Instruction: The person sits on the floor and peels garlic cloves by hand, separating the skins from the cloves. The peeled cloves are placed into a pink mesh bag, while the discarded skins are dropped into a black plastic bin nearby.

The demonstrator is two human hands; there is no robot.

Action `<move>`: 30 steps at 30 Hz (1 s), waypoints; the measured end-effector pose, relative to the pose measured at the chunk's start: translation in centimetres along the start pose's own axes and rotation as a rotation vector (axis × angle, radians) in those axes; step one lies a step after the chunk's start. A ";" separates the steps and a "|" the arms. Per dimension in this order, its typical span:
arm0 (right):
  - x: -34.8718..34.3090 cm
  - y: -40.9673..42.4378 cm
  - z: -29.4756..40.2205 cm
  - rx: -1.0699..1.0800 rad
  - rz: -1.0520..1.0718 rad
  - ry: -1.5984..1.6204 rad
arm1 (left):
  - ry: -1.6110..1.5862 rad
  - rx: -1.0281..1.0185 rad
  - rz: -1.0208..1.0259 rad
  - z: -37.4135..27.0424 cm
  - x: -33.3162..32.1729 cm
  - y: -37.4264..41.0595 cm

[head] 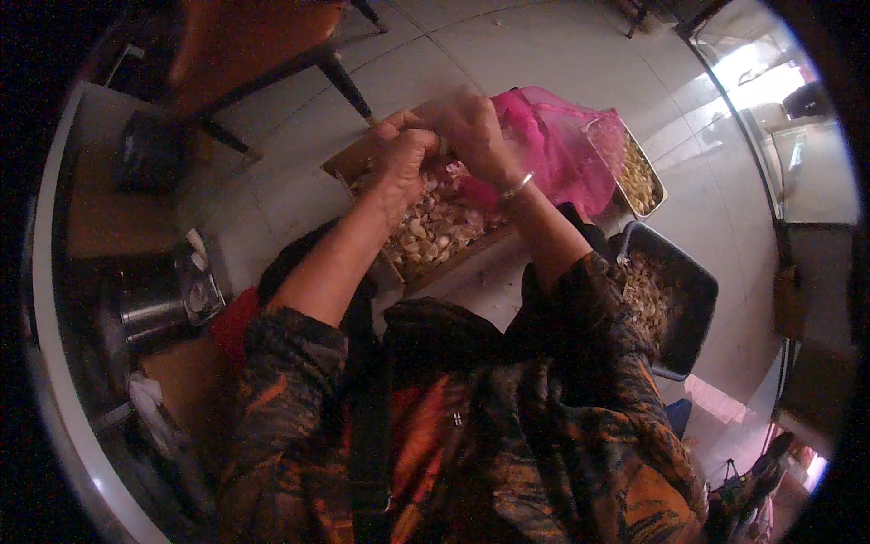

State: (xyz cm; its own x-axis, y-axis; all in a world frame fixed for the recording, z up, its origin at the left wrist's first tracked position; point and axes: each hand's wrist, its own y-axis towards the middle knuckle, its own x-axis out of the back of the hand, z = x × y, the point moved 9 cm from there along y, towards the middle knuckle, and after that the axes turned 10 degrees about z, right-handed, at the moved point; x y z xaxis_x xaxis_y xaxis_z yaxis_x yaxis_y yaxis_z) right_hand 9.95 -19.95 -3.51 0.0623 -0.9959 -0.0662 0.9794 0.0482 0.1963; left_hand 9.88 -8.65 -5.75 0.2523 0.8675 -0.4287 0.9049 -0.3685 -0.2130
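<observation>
My left hand [406,153], its fingers curled, is raised over a cardboard box [452,262]. Close beside it is my right hand [472,132], blurred, with a silver bangle [518,185] at the wrist. Whatever lies between the fingers is hidden, so I cannot tell if either hand grips anything. Below them the box holds many loose garlic cloves [425,234] with papery skins. A pink mesh bag [544,149] drapes over the box's right side and reaches a metal tray [660,197] of pale, apparently peeled cloves [637,178].
A dark plastic tub [693,299] with dry skins or scraps [646,292] stands by my right arm. At the upper left is a brown chair [251,54] with dark legs. A shiny metal container [156,309] sits to my left. Pale floor tiles [292,170] surround the box.
</observation>
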 end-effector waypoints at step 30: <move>-2.7 0.3 -0.4 -0.120 0.237 0.218 | -0.206 -0.045 -0.050 0.0 3.9 0.3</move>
State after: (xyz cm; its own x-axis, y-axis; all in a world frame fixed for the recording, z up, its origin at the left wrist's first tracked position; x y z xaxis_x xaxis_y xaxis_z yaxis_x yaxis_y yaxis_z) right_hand 10.13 -17.22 -3.70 0.3181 -0.9166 -0.2423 0.9475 0.2984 0.1152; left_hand 11.15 -5.41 -7.49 0.1354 0.7959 -0.5901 0.9301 -0.3074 -0.2011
